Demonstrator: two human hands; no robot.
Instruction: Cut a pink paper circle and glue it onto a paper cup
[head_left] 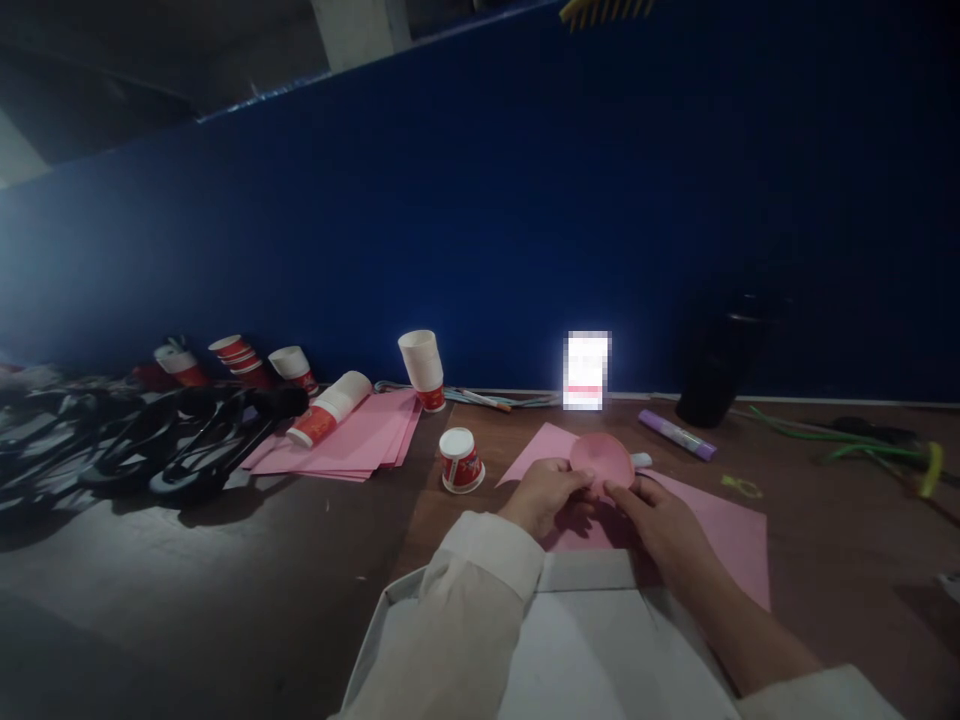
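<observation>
A round pink paper disc [602,457] is pinched at its near edge by my left hand [551,493] and my right hand [660,513]. Fingers and thumbs of both hands are closed on it, close together. Under them lies a pink paper sheet [731,545] on the brown table. Just behind the disc a small white cylindrical end [641,460] sticks out; the rest of that object is hidden. To the left of my hands, a red-and-white paper cup [460,462] stands upside down.
A stack of paper cups [421,362] stands by the blue partition [480,220]. More cups [330,408] lie on pink sheets [352,440]. Black headgear-like items [202,440] crowd the left. At right are a purple tube [676,434], a dark bottle [712,370] and green cords [795,425]. A white box-like object [592,640] sits nearest me.
</observation>
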